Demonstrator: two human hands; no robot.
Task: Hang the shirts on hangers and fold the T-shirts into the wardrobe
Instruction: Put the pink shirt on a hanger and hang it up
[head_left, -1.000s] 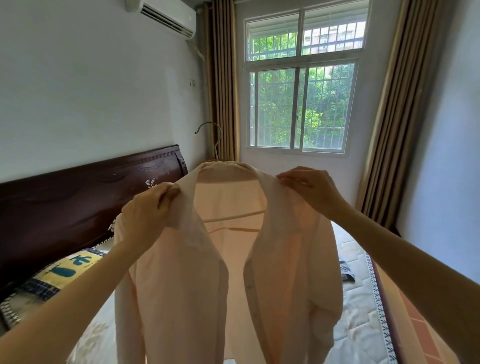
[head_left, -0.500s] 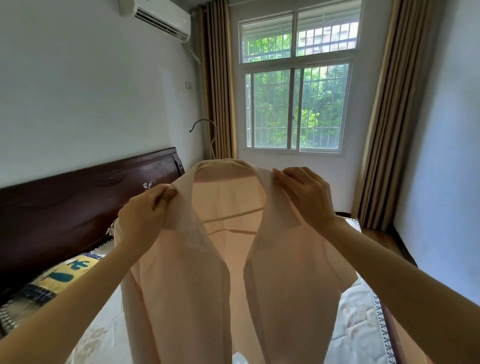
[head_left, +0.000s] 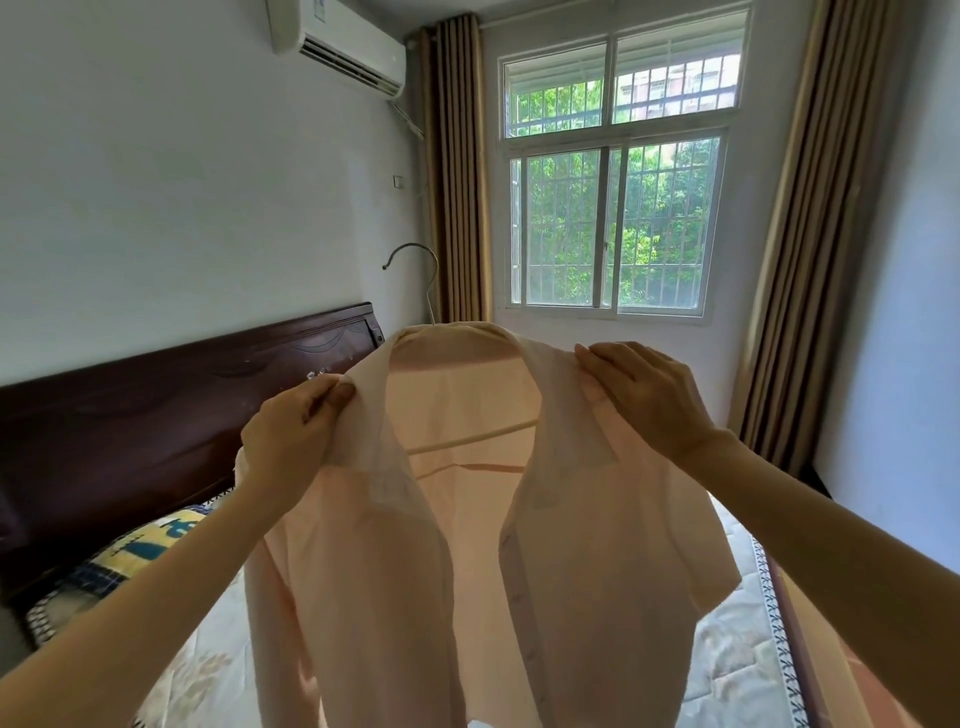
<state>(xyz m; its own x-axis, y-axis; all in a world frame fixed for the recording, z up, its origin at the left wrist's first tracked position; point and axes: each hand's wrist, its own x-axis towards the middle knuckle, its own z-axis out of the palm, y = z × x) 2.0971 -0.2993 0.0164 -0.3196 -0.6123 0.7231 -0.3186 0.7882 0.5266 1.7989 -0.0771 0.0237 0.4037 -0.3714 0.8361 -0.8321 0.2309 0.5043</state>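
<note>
A pale peach button-up shirt (head_left: 597, 545) hangs open in front of me on a hanger (head_left: 470, 436). The hanger's metal hook (head_left: 415, 254) sticks up above the collar, and its bar shows through the neck opening. My left hand (head_left: 291, 431) grips the shirt at its left shoulder, fingers curled round the cloth. At the right shoulder, my right hand (head_left: 649, 400) pinches the collar edge. The shirt's front is unbuttoned and its lower part runs out of the frame.
Below the shirt lies a bed with a light quilted mattress (head_left: 737, 654). A dark wooden headboard (head_left: 156, 415) stands at the left with a patterned pillow (head_left: 124, 561) beside it. A barred window (head_left: 613, 228) with brown curtains (head_left: 800, 260) faces me.
The shirt and both hands stay raised in about the same pose. My right hand has shifted slightly outward along the collar. My view has tilted a little.
</note>
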